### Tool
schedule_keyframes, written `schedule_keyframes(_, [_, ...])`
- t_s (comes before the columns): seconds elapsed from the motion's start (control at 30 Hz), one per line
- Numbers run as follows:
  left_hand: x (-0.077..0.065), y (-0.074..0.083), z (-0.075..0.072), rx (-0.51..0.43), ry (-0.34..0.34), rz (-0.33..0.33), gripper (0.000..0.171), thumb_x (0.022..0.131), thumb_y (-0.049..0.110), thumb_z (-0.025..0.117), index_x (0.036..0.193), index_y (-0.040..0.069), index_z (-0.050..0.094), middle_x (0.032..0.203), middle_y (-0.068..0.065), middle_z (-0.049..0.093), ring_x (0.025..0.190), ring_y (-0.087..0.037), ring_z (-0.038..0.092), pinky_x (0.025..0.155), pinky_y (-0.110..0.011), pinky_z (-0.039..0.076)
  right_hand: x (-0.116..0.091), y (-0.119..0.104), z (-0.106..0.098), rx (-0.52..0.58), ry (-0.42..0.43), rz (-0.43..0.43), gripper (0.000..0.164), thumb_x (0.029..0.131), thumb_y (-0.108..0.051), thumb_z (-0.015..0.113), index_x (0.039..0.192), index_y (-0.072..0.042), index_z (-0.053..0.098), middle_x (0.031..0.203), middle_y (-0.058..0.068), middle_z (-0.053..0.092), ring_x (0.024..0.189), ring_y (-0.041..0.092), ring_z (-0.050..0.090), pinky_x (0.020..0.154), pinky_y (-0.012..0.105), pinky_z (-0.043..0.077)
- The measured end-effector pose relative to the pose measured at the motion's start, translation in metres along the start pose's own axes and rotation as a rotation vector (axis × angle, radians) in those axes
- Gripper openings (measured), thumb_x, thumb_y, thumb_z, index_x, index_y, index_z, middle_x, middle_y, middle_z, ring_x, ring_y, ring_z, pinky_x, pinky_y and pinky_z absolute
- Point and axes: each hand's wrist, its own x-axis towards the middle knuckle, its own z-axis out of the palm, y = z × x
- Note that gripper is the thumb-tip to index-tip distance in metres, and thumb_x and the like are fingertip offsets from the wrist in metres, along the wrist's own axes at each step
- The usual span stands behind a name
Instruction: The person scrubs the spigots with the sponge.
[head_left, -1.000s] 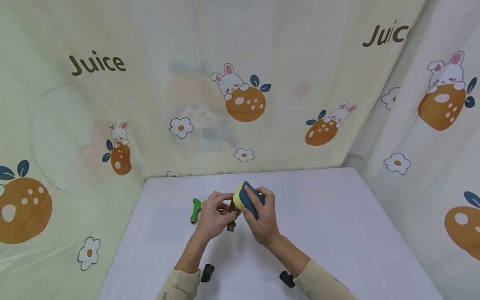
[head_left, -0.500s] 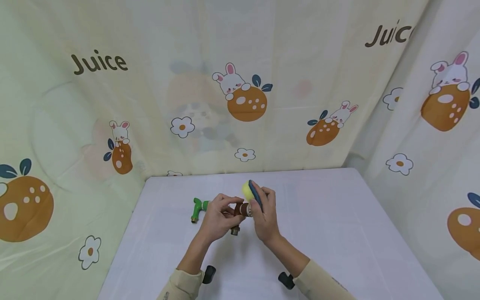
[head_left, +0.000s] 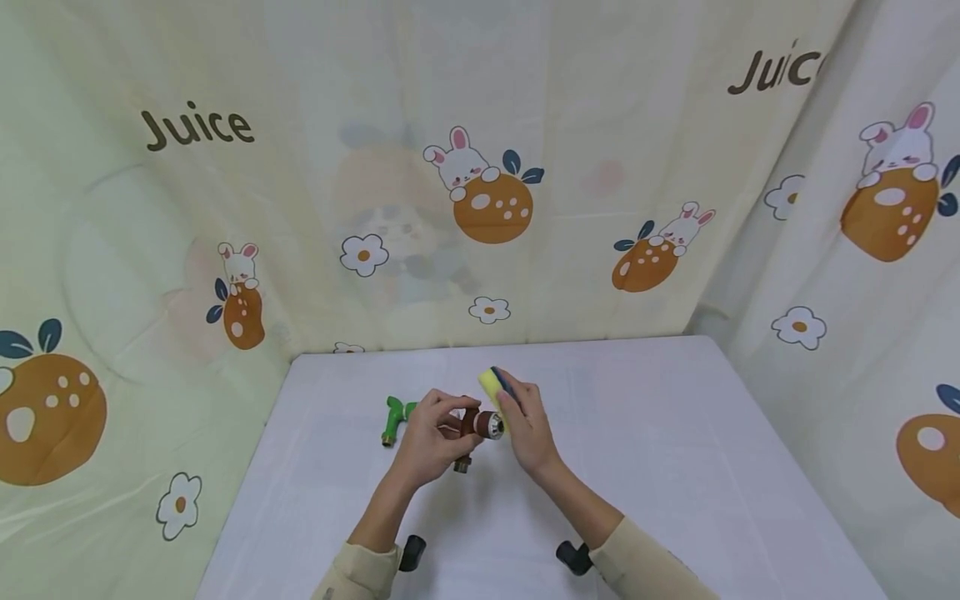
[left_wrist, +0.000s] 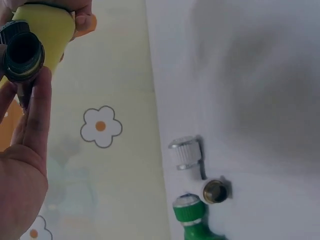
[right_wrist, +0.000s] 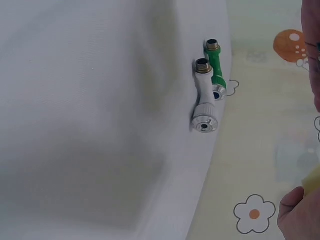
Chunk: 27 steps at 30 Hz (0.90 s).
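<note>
My left hand [head_left: 423,442] grips a brown tap [head_left: 486,424] by its body, fingers and thumb around it. The tap's ribbed silver end points right, and its threaded outlet [left_wrist: 23,57] shows dark in the left wrist view. My right hand [head_left: 531,433] pinches a yellow sponge [head_left: 489,382] with a dark blue scouring side. The sponge is tilted right behind the silver end and overlaps the tap in the left wrist view. In the right wrist view only a bit of the sponge [right_wrist: 312,183] shows beside the fingers.
A green tap [head_left: 393,418] lies on the white-covered table [head_left: 637,450], left of my left hand. Beside it is a white tap [right_wrist: 205,92], hidden behind my hand in the head view. A printed curtain [head_left: 585,275] stands along the table's back edge.
The sponge first covered the tap's end; it has turned and shifted behind it, baring the silver end. The tap has swung slightly toward the front. My left hand keeps its grip.
</note>
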Motion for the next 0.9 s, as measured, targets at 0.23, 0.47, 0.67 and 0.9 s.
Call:
schedule_keyframes(0.23, [-0.011, -0.013, -0.006, 0.185, -0.008, -0.066, 0.041, 0.079, 0.016, 0.089, 0.118, 0.018, 0.077, 0.103, -0.005, 0.062, 0.094, -0.017, 0.059, 0.077, -0.032, 0.055, 0.0, 0.012, -0.001, -0.057, -0.013, 0.055, 0.051, 0.107, -0.039, 0.056, 0.156, -0.025, 0.048, 0.136, 0.013, 0.041, 0.116, 0.028, 0.047, 0.088, 0.033, 0.043])
schedule_keyframes(0.47, [-0.024, -0.04, -0.008, 0.22, -0.028, -0.149, 0.041, 0.077, 0.013, 0.09, 0.115, 0.02, 0.076, 0.102, -0.003, 0.06, 0.089, -0.018, 0.055, 0.073, -0.027, 0.047, 0.004, 0.035, -0.009, -0.157, 0.034, 0.074, 0.053, 0.105, -0.039, 0.061, 0.155, -0.025, 0.05, 0.138, 0.017, 0.043, 0.119, 0.031, 0.047, 0.093, 0.037, 0.04])
schedule_keyframes(0.67, [-0.029, -0.061, -0.007, 0.239, -0.029, -0.199, 0.041, 0.076, 0.012, 0.09, 0.113, 0.02, 0.076, 0.102, -0.013, 0.062, 0.087, -0.023, 0.054, 0.067, -0.026, 0.042, 0.007, 0.049, -0.019, -0.184, 0.052, 0.091, 0.055, 0.104, -0.041, 0.062, 0.155, -0.024, 0.05, 0.139, 0.017, 0.042, 0.121, 0.031, 0.045, 0.093, 0.037, 0.037])
schedule_keyframes(0.9, [-0.036, -0.086, -0.008, 0.252, -0.037, -0.245, 0.042, 0.076, 0.006, 0.089, 0.116, 0.01, 0.076, 0.1, -0.016, 0.059, 0.078, -0.018, 0.049, 0.06, -0.024, 0.041, 0.006, 0.054, -0.022, -0.164, 0.047, 0.092, 0.056, 0.104, -0.042, 0.063, 0.155, -0.024, 0.051, 0.138, 0.017, 0.042, 0.119, 0.032, 0.045, 0.092, 0.036, 0.037])
